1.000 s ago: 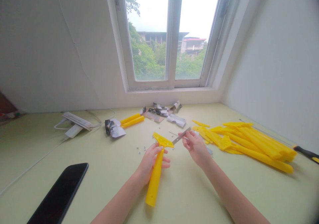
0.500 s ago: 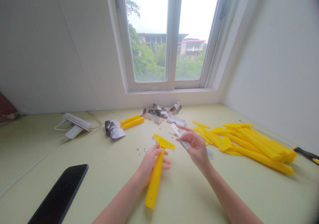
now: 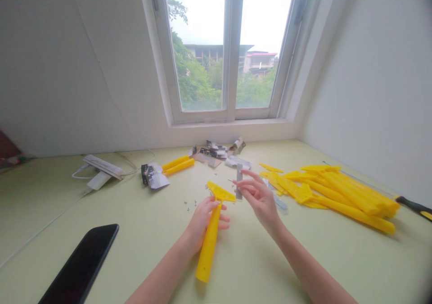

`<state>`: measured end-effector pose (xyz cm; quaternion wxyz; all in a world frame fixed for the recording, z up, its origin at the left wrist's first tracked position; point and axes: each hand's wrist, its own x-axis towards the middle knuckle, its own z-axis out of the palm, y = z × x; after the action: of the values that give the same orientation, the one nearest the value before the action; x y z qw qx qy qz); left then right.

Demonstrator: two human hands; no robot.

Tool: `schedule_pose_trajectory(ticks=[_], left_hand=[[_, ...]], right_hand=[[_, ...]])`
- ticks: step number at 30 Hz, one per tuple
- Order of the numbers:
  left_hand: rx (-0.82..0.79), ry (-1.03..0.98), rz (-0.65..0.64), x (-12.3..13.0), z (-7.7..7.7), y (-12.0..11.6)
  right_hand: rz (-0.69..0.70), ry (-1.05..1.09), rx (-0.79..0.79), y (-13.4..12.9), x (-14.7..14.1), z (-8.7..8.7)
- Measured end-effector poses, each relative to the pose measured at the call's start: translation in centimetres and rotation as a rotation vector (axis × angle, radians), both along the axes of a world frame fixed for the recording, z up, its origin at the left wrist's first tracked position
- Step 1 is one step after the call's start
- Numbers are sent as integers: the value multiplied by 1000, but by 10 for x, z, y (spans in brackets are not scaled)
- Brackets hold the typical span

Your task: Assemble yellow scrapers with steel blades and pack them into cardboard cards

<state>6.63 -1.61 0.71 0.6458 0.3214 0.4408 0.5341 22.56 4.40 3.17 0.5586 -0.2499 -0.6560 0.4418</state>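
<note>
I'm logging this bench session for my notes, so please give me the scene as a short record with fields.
left hand: grips the handle of a yellow plastic scraper
right hand: fingertips at a narrow steel blade, grip unclear
nearby: small screws scattered on the table
farther: pile of yellow scraper parts, torn packaging
also: black phone

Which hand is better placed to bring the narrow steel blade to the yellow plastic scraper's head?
Right, most likely: the right hand has its fingers at the narrow steel blade, beside the yellow plastic scraper's head, while the left hand is wrapped around the scraper's handle.
</note>
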Motion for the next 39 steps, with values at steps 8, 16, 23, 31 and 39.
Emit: schedule_pose_trajectory(ticks=[8, 16, 23, 31, 39], left_hand=[[-9, 21, 2, 1, 3, 0], [-1, 4, -3, 0, 3, 1], [-4, 1, -1, 0, 4, -1], [13, 10, -2, -1, 5, -2], [20, 15, -126, -1, 2, -3]], right_hand=[[-79, 129, -140, -4, -3, 5], [-64, 151, -270, 5, 2, 0], [-33, 143, -333, 10, 4, -3], [-191, 13, -261, 13, 7, -7], [-141, -157, -252, 14, 13, 2]])
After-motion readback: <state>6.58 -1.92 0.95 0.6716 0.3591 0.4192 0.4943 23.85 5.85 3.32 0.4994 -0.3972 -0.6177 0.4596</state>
